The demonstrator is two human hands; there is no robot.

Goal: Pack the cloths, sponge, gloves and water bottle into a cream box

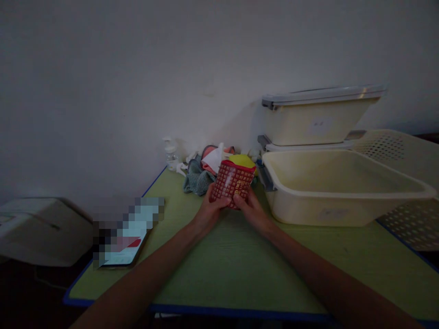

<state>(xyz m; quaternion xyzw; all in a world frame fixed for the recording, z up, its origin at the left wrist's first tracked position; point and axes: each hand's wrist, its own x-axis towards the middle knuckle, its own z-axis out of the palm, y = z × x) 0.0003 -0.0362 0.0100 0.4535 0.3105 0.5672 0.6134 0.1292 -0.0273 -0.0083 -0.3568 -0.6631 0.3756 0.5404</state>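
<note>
Between both hands I hold up a small red patterned pouch (230,179) with gold characters and a bright red zip edge along its top. My left hand (213,204) is closed on its lower left side, thumb across the front. On the lower right, my right hand (251,206) grips it the same way. The pouch is tilted slightly, above the green table (219,256). Just behind it lie a grey-green cloth (197,178), a white cloth or paper piece (213,159) and something yellow (243,160), partly hidden by the pouch.
To the right stands an open cream bin (318,210), with a lidded cream bin (305,123) behind it and a perforated basket (408,151) beyond. A phone (126,251) lies at the table's left edge. A clear pump bottle (170,155) stands near the wall.
</note>
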